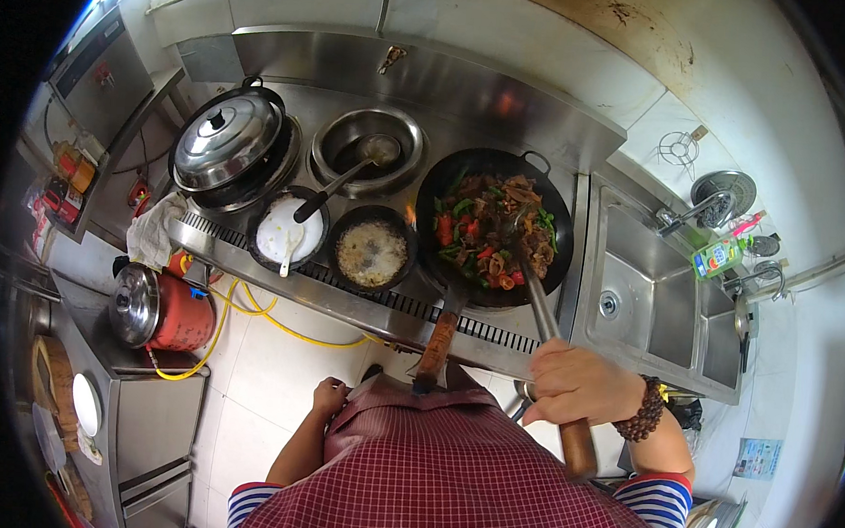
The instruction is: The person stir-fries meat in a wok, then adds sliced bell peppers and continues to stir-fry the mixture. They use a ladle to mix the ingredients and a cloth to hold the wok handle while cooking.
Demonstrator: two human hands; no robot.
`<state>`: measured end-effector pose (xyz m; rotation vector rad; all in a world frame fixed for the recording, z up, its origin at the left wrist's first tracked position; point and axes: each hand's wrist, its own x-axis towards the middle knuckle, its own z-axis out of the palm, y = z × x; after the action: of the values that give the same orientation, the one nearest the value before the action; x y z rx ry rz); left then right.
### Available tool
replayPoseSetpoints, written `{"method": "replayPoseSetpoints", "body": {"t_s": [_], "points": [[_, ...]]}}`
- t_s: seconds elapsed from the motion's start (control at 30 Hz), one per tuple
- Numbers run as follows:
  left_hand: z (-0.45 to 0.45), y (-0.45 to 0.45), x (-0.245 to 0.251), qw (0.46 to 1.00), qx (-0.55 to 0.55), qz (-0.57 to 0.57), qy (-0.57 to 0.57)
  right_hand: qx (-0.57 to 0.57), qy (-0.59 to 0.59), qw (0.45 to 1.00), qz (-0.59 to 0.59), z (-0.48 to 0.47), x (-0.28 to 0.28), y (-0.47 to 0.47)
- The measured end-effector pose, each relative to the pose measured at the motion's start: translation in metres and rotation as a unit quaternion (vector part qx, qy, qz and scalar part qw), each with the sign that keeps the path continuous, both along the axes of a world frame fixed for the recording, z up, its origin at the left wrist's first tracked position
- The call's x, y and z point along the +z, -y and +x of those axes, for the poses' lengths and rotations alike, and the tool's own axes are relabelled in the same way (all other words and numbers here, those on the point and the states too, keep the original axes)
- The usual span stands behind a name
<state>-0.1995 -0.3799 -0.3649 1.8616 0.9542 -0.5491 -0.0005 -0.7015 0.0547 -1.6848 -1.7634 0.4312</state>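
My right hand (pixel 581 387) grips the long metal shaft of a wooden-handled cooking ladle (pixel 544 299), whose head lies among the food. A black wok (pixel 560 228) holds sliced meat, red and green peppers (pixel 471 231); its wooden handle (pixel 436 347) points toward my apron. My left hand (pixel 331 395) hangs low beside the apron, its fingers curled, and whether it holds anything is unclear. Left of the wok, a small black pan (pixel 373 248) contains a bubbly, oily liquid. Beside that pan stands a bowl of white powder (pixel 281 221) with a white spoon (pixel 291 250) in it.
A second ladle (pixel 337 186) rests across a steel pot (pixel 317 147). At the back left, a domed metal lid (pixel 225 139) covers another wok. A steel sink (pixel 622 274) adjoins the stove on the right. Below left are a red gas cylinder (pixel 187 312) and yellow hose (pixel 318 334).
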Motion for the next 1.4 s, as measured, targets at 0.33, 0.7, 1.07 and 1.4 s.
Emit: {"method": "replayPoseSetpoints", "body": {"t_s": [0.33,0.7,1.07,1.4], "points": [[0.007,0.003,0.01,0.998,-0.054,0.032,0.024,-0.304,-0.049,0.853,0.422,0.025,-0.011,0.012],[0.004,-0.004,0.008,0.998,-0.05,0.027,0.022,-0.479,-0.174,0.542,0.669,0.047,-0.037,0.073],[0.005,-0.009,-0.006,0.993,-0.097,0.058,0.026,-0.486,-0.151,0.535,0.675,0.049,-0.058,0.092],[0.008,-0.007,0.002,0.991,-0.108,0.067,0.03,-0.475,-0.154,0.554,0.666,0.051,-0.069,0.09]]}}
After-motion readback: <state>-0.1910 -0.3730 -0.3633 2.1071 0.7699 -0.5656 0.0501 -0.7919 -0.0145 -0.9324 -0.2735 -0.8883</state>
